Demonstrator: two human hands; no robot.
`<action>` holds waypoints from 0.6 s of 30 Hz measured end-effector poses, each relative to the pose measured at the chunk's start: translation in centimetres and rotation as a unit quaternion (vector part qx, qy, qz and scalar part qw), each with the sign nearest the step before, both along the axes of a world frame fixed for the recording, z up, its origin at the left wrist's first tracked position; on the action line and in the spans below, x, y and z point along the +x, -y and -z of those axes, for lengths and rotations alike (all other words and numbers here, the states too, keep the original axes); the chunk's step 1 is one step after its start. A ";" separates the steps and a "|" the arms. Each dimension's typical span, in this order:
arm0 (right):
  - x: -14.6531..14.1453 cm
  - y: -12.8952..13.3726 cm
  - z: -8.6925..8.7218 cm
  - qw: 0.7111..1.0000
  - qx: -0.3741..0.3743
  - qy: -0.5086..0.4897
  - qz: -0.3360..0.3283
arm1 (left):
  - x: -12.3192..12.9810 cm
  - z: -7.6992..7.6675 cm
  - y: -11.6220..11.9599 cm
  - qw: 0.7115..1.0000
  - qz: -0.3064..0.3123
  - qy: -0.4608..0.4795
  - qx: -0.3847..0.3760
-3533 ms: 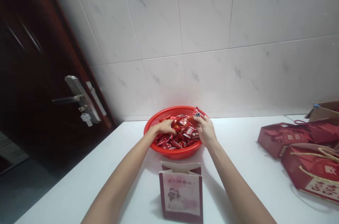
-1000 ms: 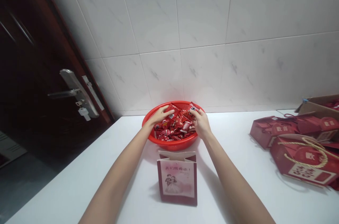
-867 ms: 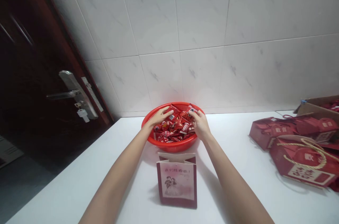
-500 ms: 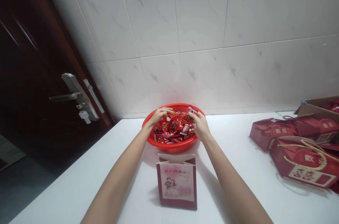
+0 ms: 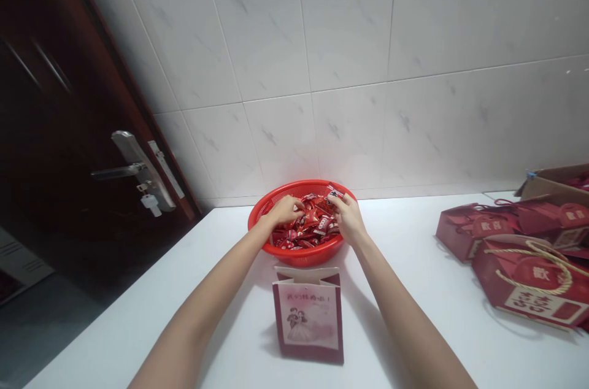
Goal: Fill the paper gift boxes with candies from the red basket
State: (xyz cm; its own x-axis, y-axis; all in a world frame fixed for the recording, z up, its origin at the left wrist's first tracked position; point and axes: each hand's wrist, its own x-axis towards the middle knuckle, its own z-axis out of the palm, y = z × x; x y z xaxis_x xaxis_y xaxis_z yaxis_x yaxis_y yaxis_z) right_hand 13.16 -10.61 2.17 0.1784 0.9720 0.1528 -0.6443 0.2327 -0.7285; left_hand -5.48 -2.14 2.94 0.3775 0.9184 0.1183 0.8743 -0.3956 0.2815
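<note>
A round red plastic basket (image 5: 301, 259) holds many wrapped candies (image 5: 310, 217), mostly red. My left hand (image 5: 288, 210) reaches into its left part, fingers bent down onto the candies; whether it grips one is hidden. At the basket's right rim my right hand (image 5: 348, 217) is closed on a small candy packet (image 5: 335, 192) with dark and white print. In front of the basket stands an upright red gift box (image 5: 309, 321) with a pink printed panel, its top open. Neither hand touches the box.
Several red gift boxes (image 5: 529, 285) with rope handles lie on the right of the white table (image 5: 405, 254). A cardboard box (image 5: 545, 183) stands behind them. Behind the table is a tiled wall (image 5: 350, 131); a dark door (image 5: 55, 131) with keys is at left.
My left hand has moved a little right and down, further over the candies. My right hand stays at the rim with its packet. The view has shifted slightly.
</note>
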 end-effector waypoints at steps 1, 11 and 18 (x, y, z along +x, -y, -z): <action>0.0 0.0 -0.1 1.000 0.000 0.000 0.001 | 0.3 0.1 0.1 0.999 0.003 -0.032 -0.020; 0.0 -0.1 0.1 1.000 -0.002 0.007 0.002 | 1.2 0.7 -0.3 0.981 -0.065 -0.172 -0.054; 0.1 -0.2 0.2 1.000 0.000 0.011 -0.003 | -0.3 0.6 -1.1 0.996 -0.022 -0.025 -0.087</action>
